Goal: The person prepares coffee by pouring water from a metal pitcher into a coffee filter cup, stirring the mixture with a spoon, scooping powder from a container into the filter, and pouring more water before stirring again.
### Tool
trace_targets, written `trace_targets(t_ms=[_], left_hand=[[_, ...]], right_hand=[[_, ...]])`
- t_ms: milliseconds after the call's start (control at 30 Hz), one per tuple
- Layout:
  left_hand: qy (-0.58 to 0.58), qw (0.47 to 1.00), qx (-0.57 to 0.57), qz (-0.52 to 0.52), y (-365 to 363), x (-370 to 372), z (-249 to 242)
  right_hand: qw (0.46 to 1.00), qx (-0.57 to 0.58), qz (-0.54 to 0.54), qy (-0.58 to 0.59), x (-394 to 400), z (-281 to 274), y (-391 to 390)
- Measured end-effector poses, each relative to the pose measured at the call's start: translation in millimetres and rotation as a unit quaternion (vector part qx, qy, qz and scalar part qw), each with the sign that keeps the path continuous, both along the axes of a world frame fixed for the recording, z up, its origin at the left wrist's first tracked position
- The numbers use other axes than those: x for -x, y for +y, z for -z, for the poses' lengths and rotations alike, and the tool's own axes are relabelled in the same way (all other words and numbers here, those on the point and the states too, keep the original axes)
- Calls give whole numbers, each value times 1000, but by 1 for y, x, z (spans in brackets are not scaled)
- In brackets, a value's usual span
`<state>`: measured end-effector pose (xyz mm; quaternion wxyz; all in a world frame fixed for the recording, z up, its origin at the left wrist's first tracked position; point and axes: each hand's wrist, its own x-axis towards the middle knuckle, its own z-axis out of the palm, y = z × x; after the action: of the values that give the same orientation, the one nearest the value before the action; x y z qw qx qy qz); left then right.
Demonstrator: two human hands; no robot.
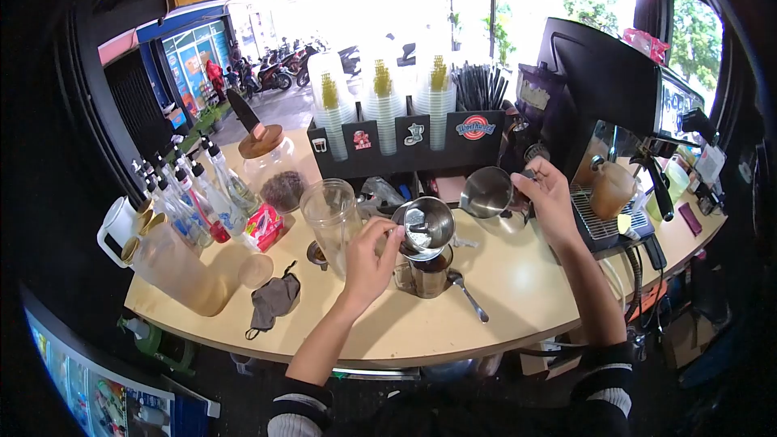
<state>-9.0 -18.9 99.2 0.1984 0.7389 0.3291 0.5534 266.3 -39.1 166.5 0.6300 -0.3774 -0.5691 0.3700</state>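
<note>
My left hand [372, 255] is closed on the rim of a round steel cup [437, 220], tipped so that its shiny inside shows. Directly below it, partly covered, a clear glass mug [429, 282] with brown contents stands on the counter. My right hand [544, 194] grips a steel pitcher [487, 193] at its handle side, with its mouth turned toward the left. A metal spoon [469, 295] lies just right of the mug. Close behind my left hand stands a tall clear blender jar [330, 214].
A black holder [405, 150] with stacked plastic cups and straws lines the counter's back. On the left are syrup bottles [190, 202], a cloudy jug [182, 267] and a dark face mask [275, 301]. An espresso machine [603, 105] with an iced drink [613, 190] occupies the right.
</note>
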Motion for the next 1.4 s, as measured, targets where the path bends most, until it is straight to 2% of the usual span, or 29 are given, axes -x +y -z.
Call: trace_targets(t_ms=[67,200,367,633,867,1033,1300,1400], left_hand=[[-7,1000,4,0,-1,0,-3],[-9,1000,2,-7,-3,0,-10],[-18,999,37,-5,-4,4,-18],[-60,995,81,16,10,3,6],[-72,987,131,57,16,3,24],[-72,984,147,70,18,4,29],[-74,982,151,87,16,3,31],[-35,988,137,68,13,5,27]], right_hand=[[999,1,37,31,-14,21,1],[992,17,32,121,-35,64,-4],[982,59,89,158,-56,117,-11],[948,56,103,295,-60,185,-11],[938,33,121,322,-58,208,-12],[952,43,174,247,-57,210,-15],[958,31,191,211,-55,208,-17],[960,31,202,193,-56,207,-16]])
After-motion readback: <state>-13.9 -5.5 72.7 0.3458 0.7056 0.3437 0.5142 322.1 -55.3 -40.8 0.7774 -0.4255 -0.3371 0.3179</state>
